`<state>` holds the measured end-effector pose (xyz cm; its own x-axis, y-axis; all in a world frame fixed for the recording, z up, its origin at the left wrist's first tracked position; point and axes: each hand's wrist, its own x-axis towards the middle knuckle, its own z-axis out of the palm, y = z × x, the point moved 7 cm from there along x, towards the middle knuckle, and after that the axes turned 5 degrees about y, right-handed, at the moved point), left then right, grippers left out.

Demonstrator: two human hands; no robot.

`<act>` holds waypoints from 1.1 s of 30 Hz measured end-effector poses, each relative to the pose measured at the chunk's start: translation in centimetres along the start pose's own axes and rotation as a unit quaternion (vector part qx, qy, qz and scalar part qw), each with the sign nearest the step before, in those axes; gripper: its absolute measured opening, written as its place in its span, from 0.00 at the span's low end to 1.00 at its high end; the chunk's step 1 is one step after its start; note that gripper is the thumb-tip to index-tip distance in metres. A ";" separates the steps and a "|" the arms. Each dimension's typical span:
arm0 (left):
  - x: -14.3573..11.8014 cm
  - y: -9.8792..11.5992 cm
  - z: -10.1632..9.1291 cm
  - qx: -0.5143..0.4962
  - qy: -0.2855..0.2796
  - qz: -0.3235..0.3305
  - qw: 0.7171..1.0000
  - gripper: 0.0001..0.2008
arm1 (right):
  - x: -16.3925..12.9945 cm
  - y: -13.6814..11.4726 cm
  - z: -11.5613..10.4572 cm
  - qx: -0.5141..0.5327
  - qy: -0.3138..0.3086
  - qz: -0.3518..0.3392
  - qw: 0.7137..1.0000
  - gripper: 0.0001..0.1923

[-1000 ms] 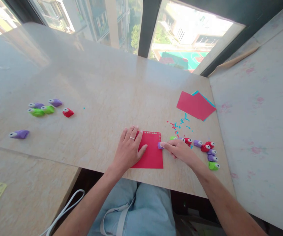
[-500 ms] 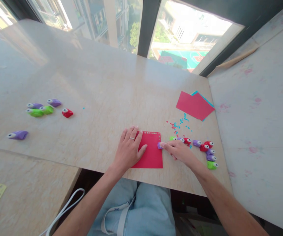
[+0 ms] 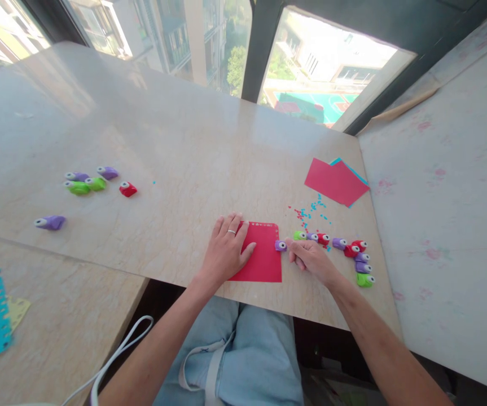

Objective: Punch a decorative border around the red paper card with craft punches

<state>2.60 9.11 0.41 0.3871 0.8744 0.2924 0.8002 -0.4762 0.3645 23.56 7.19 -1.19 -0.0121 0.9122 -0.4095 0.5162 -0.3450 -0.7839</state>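
Left hand (image 3: 227, 248) flat on the left part of the red paper sheet (image 3: 264, 259), fingers slightly spread; right hand (image 3: 313, 260) apart from it, fingers curled. Purple craft punch (image 3: 281, 246) at the sheet's right edge, just beside the right thumb — cannot tell whether the fingertips touch or grip it. Punched holes (image 3: 264, 225) line the sheet's top edge; red and blue paper bits (image 3: 301, 214) lie scattered past the right hand — other craft punches (image 3: 339, 243) nearby.

Bare forearms (image 3: 162, 341), thin silver ring (image 3: 231, 232) on left hand (image 3: 227, 251), pale blue trousers (image 3: 264, 349) at bottom centre, looped white strap (image 3: 213, 372) across them
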 end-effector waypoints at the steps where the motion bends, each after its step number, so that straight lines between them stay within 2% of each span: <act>1: 0.0 0.0 0.0 0.002 0.001 0.001 1.000 0.24 | 0.0 0.0 0.0 0.001 0.000 -0.002 1.000 0.33; 7: 0.0 0.0 0.0 0.008 0.005 0.006 1.000 0.24 | 0.0 -0.6 -0.1 -0.005 0.017 -0.011 1.000 0.29; 11: -0.1 -0.1 0.1 0.009 0.006 0.007 1.000 0.24 | -0.4 -0.3 -0.5 0.031 0.090 -0.019 0.995 0.27; 15: -0.1 -0.1 0.1 0.007 0.010 0.006 1.000 0.24 | -1.4 0.0 -0.3 0.058 0.140 -0.086 0.985 0.21; 19: -0.1 -0.1 0.1 0.016 0.006 0.010 1.000 0.24 | -2.2 -0.2 0.2 -0.013 0.163 -0.138 0.977 0.26; 22: -0.1 -0.1 0.1 0.025 0.001 0.012 1.000 0.24 | -2.3 -0.6 0.8 -0.090 0.166 -0.153 0.970 0.25; 28: -0.2 -0.1 0.1 0.028 0.004 0.008 1.000 0.23 | -3.2 -0.6 0.5 -0.152 0.244 -0.160 0.944 0.22; 33: -0.2 -0.2 0.2 0.014 0.009 0.004 1.000 0.22 | -4.8 0.2 -0.2 -0.182 0.298 -0.138 0.927 0.24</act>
<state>2.47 9.05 0.06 0.3851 0.8692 0.3102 0.8104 -0.4793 0.3370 23.87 2.80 0.66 0.2331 0.9521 0.1978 0.8193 -0.0827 -0.5673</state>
